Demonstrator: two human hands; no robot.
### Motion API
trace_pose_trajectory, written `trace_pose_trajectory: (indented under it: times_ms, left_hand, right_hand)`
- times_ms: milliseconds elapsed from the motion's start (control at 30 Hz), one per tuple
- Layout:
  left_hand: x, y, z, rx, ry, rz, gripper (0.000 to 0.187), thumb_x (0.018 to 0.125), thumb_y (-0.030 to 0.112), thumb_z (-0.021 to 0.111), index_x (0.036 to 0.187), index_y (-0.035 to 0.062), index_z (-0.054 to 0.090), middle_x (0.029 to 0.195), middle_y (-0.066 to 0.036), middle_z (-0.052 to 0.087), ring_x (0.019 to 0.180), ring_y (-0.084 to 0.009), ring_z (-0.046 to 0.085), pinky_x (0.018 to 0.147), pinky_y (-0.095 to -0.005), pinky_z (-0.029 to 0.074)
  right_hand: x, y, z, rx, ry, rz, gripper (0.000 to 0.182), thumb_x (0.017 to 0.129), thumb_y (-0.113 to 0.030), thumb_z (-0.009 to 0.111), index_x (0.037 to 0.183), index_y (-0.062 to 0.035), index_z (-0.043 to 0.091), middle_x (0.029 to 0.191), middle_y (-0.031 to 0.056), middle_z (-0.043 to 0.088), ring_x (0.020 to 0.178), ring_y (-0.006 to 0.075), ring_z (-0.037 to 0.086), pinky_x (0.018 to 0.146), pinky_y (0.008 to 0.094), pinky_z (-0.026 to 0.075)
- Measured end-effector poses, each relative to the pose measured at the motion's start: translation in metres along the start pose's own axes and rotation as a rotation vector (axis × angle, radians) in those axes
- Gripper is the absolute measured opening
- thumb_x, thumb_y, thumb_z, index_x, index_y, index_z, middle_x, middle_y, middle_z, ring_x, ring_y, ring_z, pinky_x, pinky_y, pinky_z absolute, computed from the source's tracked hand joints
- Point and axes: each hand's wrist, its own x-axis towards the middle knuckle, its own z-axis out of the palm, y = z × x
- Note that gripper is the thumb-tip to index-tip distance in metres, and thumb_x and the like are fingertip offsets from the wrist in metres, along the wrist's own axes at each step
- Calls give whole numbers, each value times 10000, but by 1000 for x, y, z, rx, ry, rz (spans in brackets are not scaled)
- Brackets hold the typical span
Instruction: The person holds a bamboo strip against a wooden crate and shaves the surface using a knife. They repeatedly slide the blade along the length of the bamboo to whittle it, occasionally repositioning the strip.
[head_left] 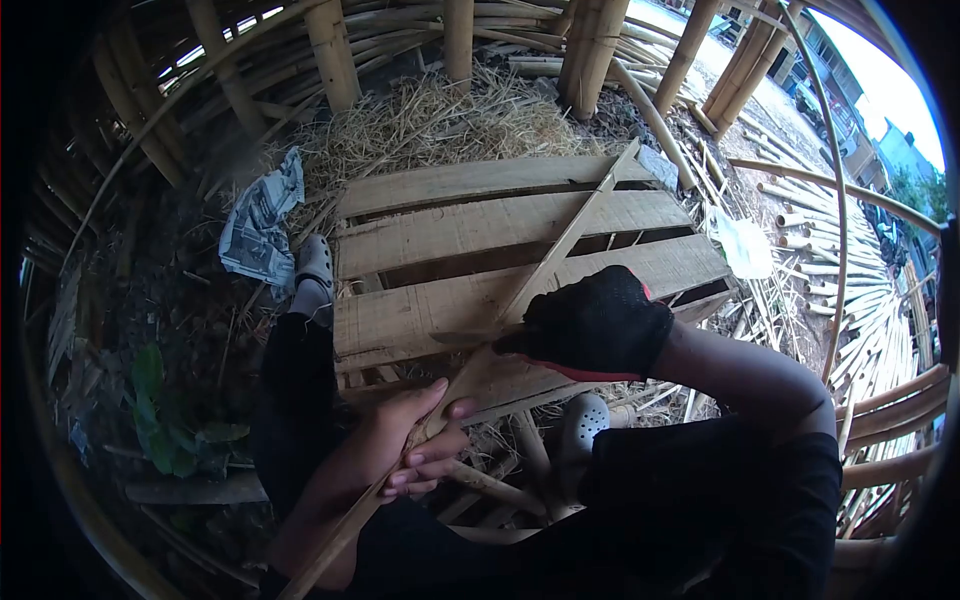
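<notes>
We note a long, thin, pale bamboo strip [520, 300] lying aslant across a weathered wooden slat pallet [420, 235]. Our bare left hand [415, 440] has its grip closed around the strip's near part. Our right hand [595, 325] (in a black knit glove) is closed on a dark blade [470, 338], pressed against the strip. Straw [440, 120] lies beyond the pallet.

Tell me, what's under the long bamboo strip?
The bamboo strip lies across a wooden pallet. Straw shows behind it. The gloved right hand and bare left hand cover parts of the strip.
</notes>
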Motion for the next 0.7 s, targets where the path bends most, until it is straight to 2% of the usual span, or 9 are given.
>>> trace_pose_trajectory:
  times_ms: [133, 200, 267, 367, 400, 467, 600, 667, 700]
  left_hand:
    - [6, -2, -8, -23, -41, 19, 365, 1073, 445, 285, 979, 112, 400, 501, 41, 343, 307, -54, 320, 268, -171, 294]
    - [8, -3, -6, -51, -46, -5, 369, 1074, 444, 279, 979, 109, 400, 505, 45, 339, 310, -49, 320, 269, -170, 298]
    - [5, -2, -4, -21, -32, -2, 367, 1074, 441, 277, 980, 109, 400, 507, 46, 338, 311, -48, 316, 269, -171, 298]
    - [3, -1, -5, 1, -20, 8, 364, 1075, 437, 274, 981, 109, 399, 512, 47, 338, 313, -47, 312, 268, -172, 299]
    - [2, -2, -5, -3, -28, 25, 363, 1075, 436, 273, 982, 109, 399, 515, 45, 339, 315, -48, 311, 267, -172, 300]
    - [5, -1, -5, 14, -15, 26, 360, 1076, 433, 272, 982, 109, 398, 516, 42, 341, 315, -52, 319, 266, -174, 304]
    - [13, -5, -5, -27, -63, 6, 353, 1077, 428, 276, 983, 110, 397, 519, 38, 344, 316, -56, 329, 267, -177, 312]
    - [10, -2, -2, 49, -18, 19, 352, 1077, 426, 275, 985, 109, 397, 519, 38, 345, 314, -56, 323, 267, -181, 318]
    - [7, -3, -2, 60, -7, 23, 352, 1078, 426, 273, 985, 110, 398, 518, 40, 344, 315, -54, 320, 271, -178, 312]
  right_hand:
    - [17, 58, 26, -178, 138, -21, 343, 1001, -437, 477, 1243, -301, 678, 876, 67, 722, 793, 260, 719, 647, 384, 569]
    - [16, 55, 26, -129, 55, 89, 345, 1002, -428, 475, 1258, -303, 669, 871, 65, 722, 793, 251, 721, 653, 377, 573]
    - [5, 25, 13, -185, 141, 19, 348, 1007, -447, 461, 1214, -283, 689, 862, 73, 724, 793, 263, 721, 678, 384, 577]
    - [6, -3, -3, -25, -34, 24, 368, 1009, -470, 438, 1139, -262, 713, 946, 73, 733, 813, 285, 719, 753, 401, 572]
    - [11, 17, 6, -18, -35, 27, 368, 1009, -470, 438, 1139, -262, 713, 946, 73, 733, 813, 285, 719, 753, 401, 572]
    - [22, 71, 30, -121, 112, 36, 379, 1006, -488, 441, 1145, -261, 711, 946, 80, 730, 813, 285, 719, 762, 394, 574]
    - [15, 56, 21, -116, 53, 131, 387, 1009, -494, 435, 1144, -258, 711, 923, 90, 728, 808, 285, 720, 732, 403, 577]
    - [6, 18, 4, -177, 23, -2, 376, 1011, -487, 428, 1163, -283, 704, 917, 78, 728, 801, 283, 719, 697, 419, 574]
    - [6, 7, -1, -93, -25, 22, 380, 1013, -482, 424, 1129, -269, 717, 907, 74, 728, 785, 283, 717, 676, 432, 567]
